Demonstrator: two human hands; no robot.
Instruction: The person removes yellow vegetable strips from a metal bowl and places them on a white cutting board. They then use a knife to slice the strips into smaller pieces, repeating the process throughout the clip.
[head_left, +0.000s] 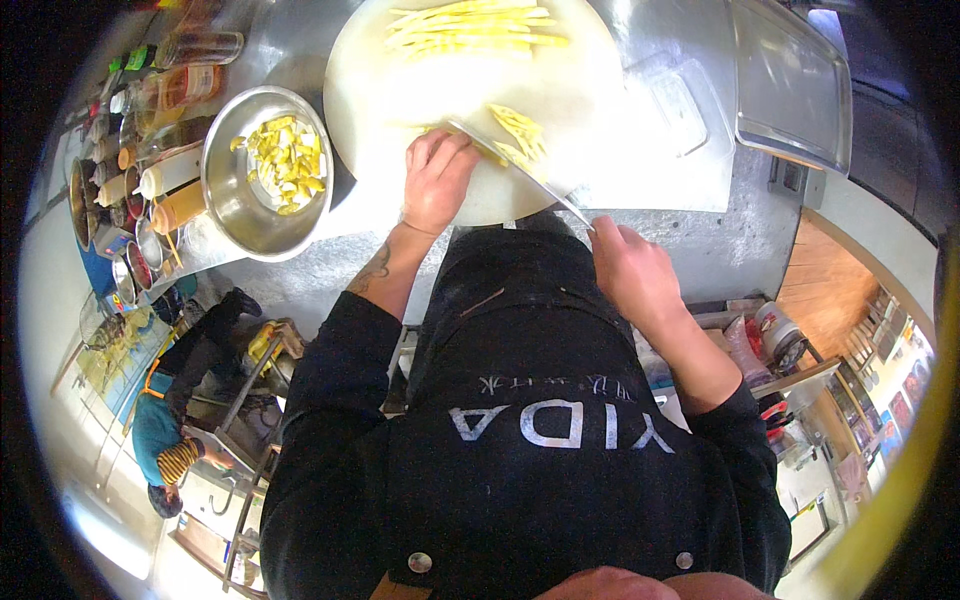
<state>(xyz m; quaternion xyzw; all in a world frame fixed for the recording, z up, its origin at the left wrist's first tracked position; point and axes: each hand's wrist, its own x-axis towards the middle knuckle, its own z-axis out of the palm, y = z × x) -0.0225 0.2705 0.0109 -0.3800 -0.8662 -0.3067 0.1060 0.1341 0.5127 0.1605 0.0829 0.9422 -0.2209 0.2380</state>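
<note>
My right hand (634, 270) grips the handle of a kitchen knife (517, 163), whose blade lies slanting over the round white cutting board (375, 161). Beside the blade tip, my left hand (441, 169) presses down with curled fingers on pale yellow strips that it mostly hides. Right of the blade lies a small heap of cut yellow pieces (521, 135). A row of long pale yellow vegetable strips (465, 28) rests at the board's far side. To the left, a steel bowl (225, 180) holds cut yellow-green pieces (285, 161).
Squeeze bottles (169, 174), jars and small metal containers crowd the far left. A clear plastic container (679, 109) lies right of the board, with a metal tray (795, 90) beyond it. At the lower left, another person (161, 435) stands by a metal rack.
</note>
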